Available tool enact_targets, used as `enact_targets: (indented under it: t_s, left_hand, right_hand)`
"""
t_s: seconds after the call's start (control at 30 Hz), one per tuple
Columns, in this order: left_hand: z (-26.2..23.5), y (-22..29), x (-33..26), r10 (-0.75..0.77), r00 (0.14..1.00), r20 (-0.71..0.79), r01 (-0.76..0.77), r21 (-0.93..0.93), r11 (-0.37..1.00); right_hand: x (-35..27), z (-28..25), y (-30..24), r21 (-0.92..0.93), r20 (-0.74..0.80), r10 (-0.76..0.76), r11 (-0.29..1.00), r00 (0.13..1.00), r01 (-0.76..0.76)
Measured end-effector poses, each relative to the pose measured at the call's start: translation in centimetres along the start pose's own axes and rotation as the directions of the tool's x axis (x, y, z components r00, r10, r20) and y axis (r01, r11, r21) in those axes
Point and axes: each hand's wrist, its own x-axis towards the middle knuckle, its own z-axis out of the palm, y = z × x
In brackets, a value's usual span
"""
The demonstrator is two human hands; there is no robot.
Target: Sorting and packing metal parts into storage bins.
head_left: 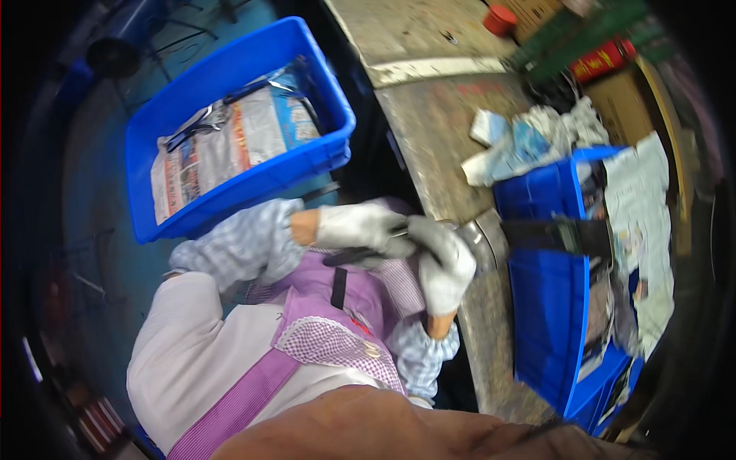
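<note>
In front of my apron (pixel 322 295), my two gloved hands meet close together. My left hand (pixel 360 228), in a white glove with grey fingertips, is closed on a dark slim piece (pixel 349 258) whose kind I cannot make out. From the right, my right hand (pixel 447 268), gloved the same way, reaches over to it with fingers bent round its near end. Motion blur and the gloves hide much of the piece. Just beyond the right hand, a grey metal fixture (pixel 484 241) sits at the edge of the worn workbench (pixel 429 126).
A blue tub (pixel 238 201) stands at left, lined with printed newspaper (pixel 230 146) bearing several dark shiny pieces. On the bench at right are a blue crate (pixel 540 307), crumpled cloths (pixel 529 142), a red cap (pixel 500 20) and a red bottle (pixel 602 61).
</note>
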Motion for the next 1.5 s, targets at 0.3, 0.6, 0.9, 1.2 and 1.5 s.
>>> enact_targets:
  t_s: [0.3, 0.6, 0.9, 1.2, 1.5]
  left_hand:
    - [-22.6, -9.5, -10.7, 0.339, 0.646, -0.684, 0.518, 0.719, 0.463]
    - [-17.6, -14.1, -3.2, 0.691, 0.613, -0.382, 0.305, 0.922, 0.239]
    - [-12.7, -4.9, -11.0, 0.691, 0.398, -0.603, 0.122, 0.781, 0.612]
    - [2.3, 1.9, 1.8, 0.893, 0.450, 0.001, -0.407, 0.891, 0.204]
    - [8.7, -0.4, 9.2, 0.763, 0.646, -0.030, -0.571, 0.644, 0.509]
  right_hand:
    - [-6.6, -2.0, 3.6, -0.012, -0.080, 0.611, 0.790, 0.788, -0.613]
    - [-12.6, -44.1, 1.7, -0.698, -0.637, 0.505, -0.058, 0.582, -0.713]
    - [-10.0, -40.7, 8.0, -0.478, -0.472, 0.825, 0.057, 0.311, -0.877]
    - [-9.4, -27.8, -14.3, -0.350, -0.659, 0.615, 0.259, 0.433, -0.900]
    - [-10.9, -10.6, -3.1, 0.176, -0.039, 0.790, 0.608, 0.612, -0.774]
